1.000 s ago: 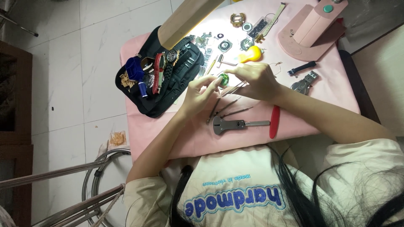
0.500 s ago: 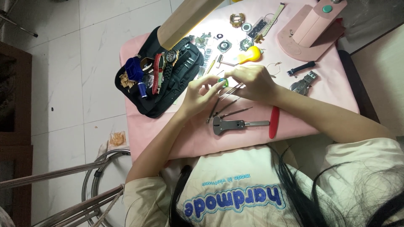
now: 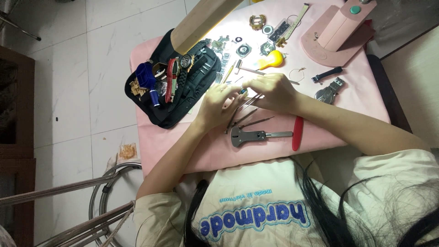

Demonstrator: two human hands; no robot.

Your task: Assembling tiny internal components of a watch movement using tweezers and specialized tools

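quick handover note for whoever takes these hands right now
Left hand and right hand: fingertips meet on a small part, too small to identify.
Thin metal tools lie just below the hands, next to a grey wrench-like tool and a red handle.
The black pouch is open at the left, and watch pieces lie loose above the hands.
Done or left: cannot tell.

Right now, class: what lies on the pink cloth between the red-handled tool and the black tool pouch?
In the head view, a grey metal wrench-like tool and thin metal rods lie between the red-handled tool and the black tool pouch.
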